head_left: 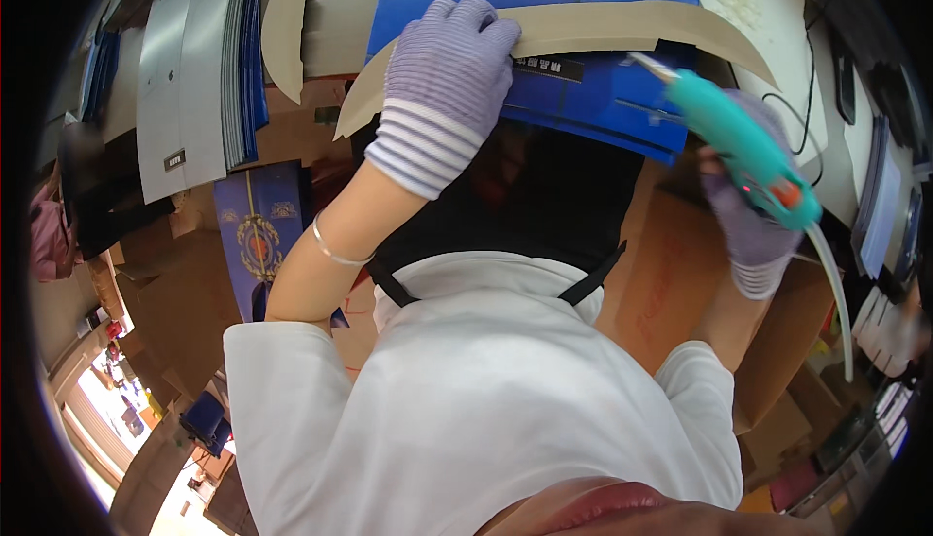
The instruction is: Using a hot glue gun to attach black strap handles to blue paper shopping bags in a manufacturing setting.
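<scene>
My left hand point(442, 89), in a purple-and-white striped glove, has its fingers curled onto a long, curved beige cardboard strip point(632, 26). That strip lies across a glossy blue printed card sheet point(564, 99) at the near edge of the work surface. A teal hot glue gun point(729, 128) is gripped in my gloved right hand point(743, 220). Its metal nozzle points up and left, close to the strip's lower edge and above the blue sheet. A pale glue stick point(836, 293) sticks out of the gun's rear. My left fingertips are partly hidden.
Stacked grey-and-blue card panels point(185, 79) stand at the left, with another curved beige strip point(284, 26) beside them. To the right, a black cord point(812, 99) runs over a white board point(743, 1). Cardboard boxes point(671, 254) sit below the work surface.
</scene>
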Motion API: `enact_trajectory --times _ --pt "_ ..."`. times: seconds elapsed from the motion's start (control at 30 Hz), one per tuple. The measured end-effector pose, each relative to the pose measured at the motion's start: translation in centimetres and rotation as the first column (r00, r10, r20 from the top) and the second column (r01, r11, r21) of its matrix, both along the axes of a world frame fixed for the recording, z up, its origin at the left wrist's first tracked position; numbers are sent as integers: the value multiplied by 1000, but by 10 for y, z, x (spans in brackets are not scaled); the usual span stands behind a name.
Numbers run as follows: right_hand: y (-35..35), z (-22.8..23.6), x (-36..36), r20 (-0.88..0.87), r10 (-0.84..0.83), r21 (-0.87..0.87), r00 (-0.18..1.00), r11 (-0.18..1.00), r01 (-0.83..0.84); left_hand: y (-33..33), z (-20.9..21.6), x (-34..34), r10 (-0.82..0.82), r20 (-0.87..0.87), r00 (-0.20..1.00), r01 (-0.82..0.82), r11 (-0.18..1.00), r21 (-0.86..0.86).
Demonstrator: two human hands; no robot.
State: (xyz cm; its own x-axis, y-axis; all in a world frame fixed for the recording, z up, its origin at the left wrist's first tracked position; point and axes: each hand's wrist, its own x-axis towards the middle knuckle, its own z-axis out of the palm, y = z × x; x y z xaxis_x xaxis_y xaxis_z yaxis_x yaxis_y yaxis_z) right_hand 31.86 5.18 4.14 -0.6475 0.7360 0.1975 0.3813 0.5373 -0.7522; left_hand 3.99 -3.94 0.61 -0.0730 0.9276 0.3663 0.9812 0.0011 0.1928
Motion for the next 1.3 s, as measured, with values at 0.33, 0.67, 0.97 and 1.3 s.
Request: enact_trajectory --times 0.33,0.67,0.97,1.3 --pt "-27 -28 -69 31 -47 236 998 971 38 -20 -11 -22 -119 162 980 95 985 145" --pt "-26 -11 -47 95 -358 29 929 934 357 -23 -8 -28 -110 187 976 98 992 74" --pt "-37 -16 -69 127 -107 268 986 961 70 -20 -9 -29 -135 210 968 116 988 100" --pt "-28 -23 -39 -5 -220 41 975 975 220 -20 -6 -30 -135 221 966 119 989 83"
